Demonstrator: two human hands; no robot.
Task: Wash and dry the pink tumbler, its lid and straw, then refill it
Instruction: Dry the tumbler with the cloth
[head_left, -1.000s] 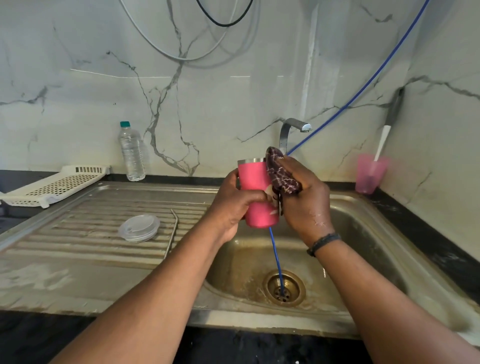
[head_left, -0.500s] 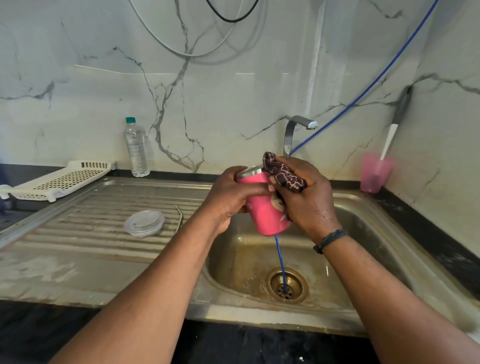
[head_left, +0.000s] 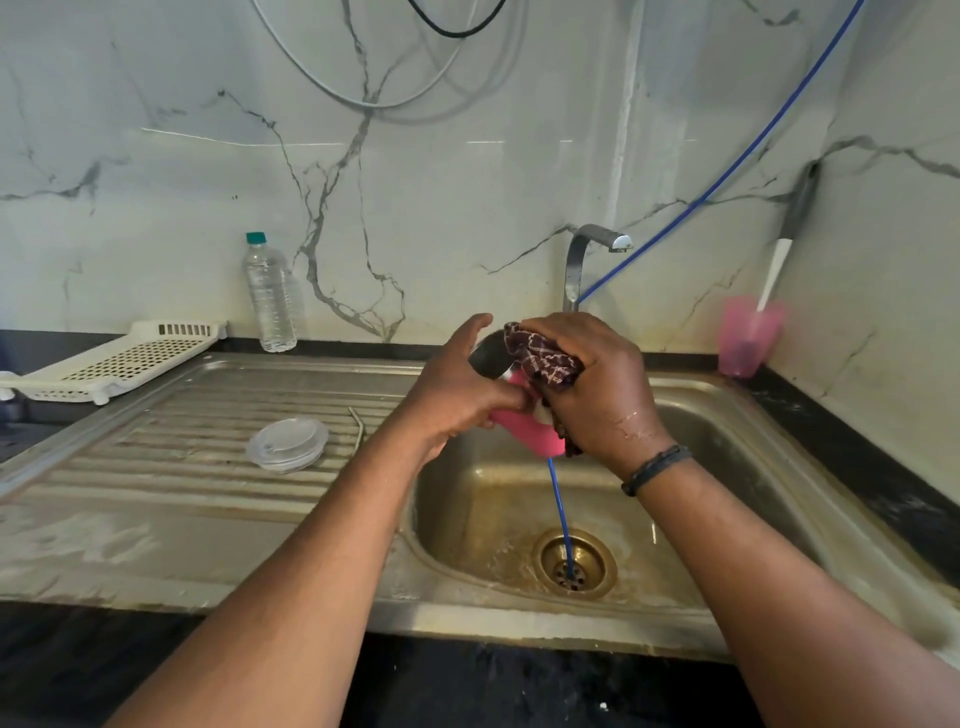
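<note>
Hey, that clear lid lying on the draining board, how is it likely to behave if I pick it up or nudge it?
The clear lid looks like thin plastic, so probably light and fairly stiff. It lies flat on the ridged draining board, so a nudge would likely slide it along the grooves rather than roll it. The steel looks wet in patches, so it may be slippery to pinch.

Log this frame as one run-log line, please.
stage: drying | left hand: holds pink tumbler, tilted over sink | right hand: presses patterned cloth at rim | lid, straw: on drainboard
</note>
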